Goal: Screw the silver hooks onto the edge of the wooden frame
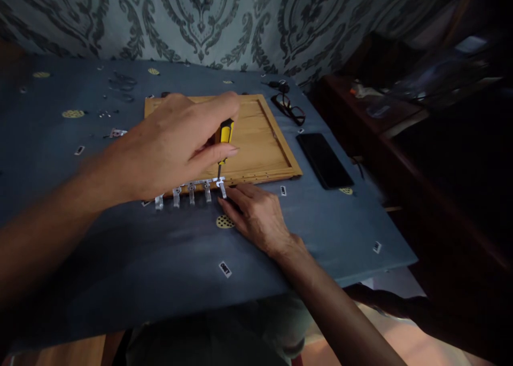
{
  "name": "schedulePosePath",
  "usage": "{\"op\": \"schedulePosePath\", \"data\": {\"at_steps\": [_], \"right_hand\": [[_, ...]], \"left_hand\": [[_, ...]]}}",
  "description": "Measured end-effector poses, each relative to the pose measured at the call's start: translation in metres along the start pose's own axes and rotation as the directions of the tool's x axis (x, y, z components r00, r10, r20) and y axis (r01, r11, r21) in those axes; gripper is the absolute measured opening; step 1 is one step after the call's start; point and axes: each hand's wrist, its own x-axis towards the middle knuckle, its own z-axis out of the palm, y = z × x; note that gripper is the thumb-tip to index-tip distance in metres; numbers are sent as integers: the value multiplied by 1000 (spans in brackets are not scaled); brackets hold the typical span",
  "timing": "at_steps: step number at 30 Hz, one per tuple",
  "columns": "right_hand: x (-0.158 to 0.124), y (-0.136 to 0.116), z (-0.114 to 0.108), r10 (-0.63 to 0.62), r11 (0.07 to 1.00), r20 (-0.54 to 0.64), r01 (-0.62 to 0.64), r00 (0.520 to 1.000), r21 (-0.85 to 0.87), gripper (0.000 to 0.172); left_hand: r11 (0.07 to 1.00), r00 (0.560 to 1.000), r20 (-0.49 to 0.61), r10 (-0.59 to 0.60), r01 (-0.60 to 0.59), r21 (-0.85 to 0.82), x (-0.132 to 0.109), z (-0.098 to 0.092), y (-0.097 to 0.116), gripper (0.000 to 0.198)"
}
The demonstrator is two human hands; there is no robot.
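Note:
My left hand (180, 136) is closed around the yellow and black handle of a screwdriver (226, 133), held nearly upright. Its tip rests on a small silver metal hook (222, 187) at the near edge of a wooden framed panel (256, 136). Thumb and fingers of my right hand (256, 216) pinch that same hook from the right and below. To its left, several similar hooks (192, 194) stand in a row along the panel's edge. Part of the panel is hidden behind my left hand.
Right of the panel lie a black phone (325, 160) and a pair of glasses (288, 109). Small screws (105, 114) and a loose metal piece (117, 133) are on the blue tablecloth (160, 270) at left. Patterned fabric (200, 24) hangs behind; dark wooden furniture (340, 99) stands at right.

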Motion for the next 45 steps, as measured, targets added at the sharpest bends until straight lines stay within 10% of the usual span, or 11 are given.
{"op": "schedulePosePath", "data": {"at_steps": [45], "right_hand": [[0,-1,-1,4,1000,17,-4,1000,-22,25]], "left_hand": [[1000,1000,-13,19,-19,-17,0,5,4,8]]}}
